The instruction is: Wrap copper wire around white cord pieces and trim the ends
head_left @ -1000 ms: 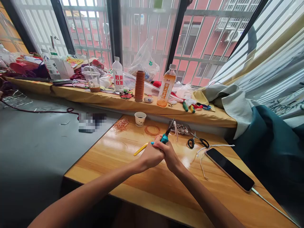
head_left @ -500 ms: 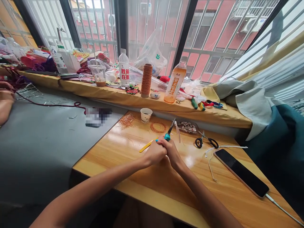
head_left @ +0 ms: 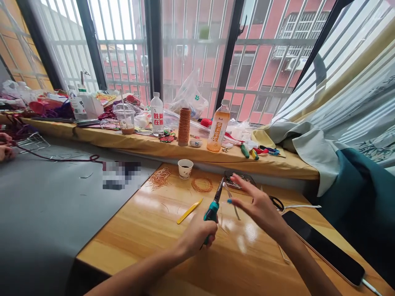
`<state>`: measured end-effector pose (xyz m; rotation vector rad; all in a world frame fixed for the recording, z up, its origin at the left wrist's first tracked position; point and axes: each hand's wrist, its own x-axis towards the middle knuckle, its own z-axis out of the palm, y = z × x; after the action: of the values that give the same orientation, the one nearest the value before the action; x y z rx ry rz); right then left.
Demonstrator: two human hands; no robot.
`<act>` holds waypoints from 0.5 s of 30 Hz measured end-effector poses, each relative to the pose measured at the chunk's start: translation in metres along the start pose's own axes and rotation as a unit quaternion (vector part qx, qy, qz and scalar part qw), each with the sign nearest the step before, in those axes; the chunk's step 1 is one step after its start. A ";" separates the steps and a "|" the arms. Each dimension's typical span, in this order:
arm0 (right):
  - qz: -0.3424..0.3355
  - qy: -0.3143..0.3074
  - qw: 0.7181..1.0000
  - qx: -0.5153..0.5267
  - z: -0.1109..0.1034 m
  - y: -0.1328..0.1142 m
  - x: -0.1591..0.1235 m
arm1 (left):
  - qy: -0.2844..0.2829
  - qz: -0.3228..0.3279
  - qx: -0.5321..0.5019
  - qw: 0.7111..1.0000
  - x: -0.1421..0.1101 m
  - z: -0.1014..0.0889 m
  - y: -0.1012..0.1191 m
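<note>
My left hand (head_left: 200, 230) is closed around the teal handles of a pair of long-nosed pliers (head_left: 211, 210), whose dark jaws point up and away. At the jaw tips is the end of a thin pale strip (head_left: 233, 202); whether the jaws grip it I cannot tell. My right hand (head_left: 259, 205) is open just right of the tips, thumb and fingers apart, with nothing visible between them. Behind its fingers stands a clear tray (head_left: 226, 176) of small pieces, partly covered. A yellow flat stick (head_left: 189, 211) lies left of the pliers.
A paper cup (head_left: 185, 169), a coil of copper-coloured wire (head_left: 201, 185) and a heap of wire scraps (head_left: 159, 178) sit farther back. On the right are partly hidden scissors (head_left: 277, 203) and a phone (head_left: 324, 248). Bottles line the sill. Another person's hand (head_left: 5, 148) holds dark cord, far left.
My right hand has let go of the pliers and moved right, its fingers spreading. My left hand keeps the pliers, now showing more of their handles. The view has tilted up.
</note>
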<state>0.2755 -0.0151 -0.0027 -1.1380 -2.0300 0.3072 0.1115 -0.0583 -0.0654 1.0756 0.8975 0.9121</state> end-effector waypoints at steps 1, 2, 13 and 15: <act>0.020 -0.035 0.999 0.009 0.002 0.000 -0.001 | -0.006 0.008 -0.002 1.000 -0.002 0.003 0.000; 0.040 -0.052 0.998 0.020 0.005 -0.001 -0.002 | -0.013 0.018 -0.003 1.000 -0.005 0.005 0.000; 0.017 0.013 0.996 0.087 0.004 -0.007 -0.014 | -0.163 0.027 -0.132 0.977 -0.008 0.007 -0.002; 0.015 0.010 0.995 0.094 0.004 -0.007 -0.015 | -0.180 0.036 -0.151 0.971 -0.007 0.005 -0.005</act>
<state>0.2728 -0.0307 -0.0089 -1.0514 -1.9228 0.4896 0.1145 -0.0678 -0.0680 0.9716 0.4063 0.8458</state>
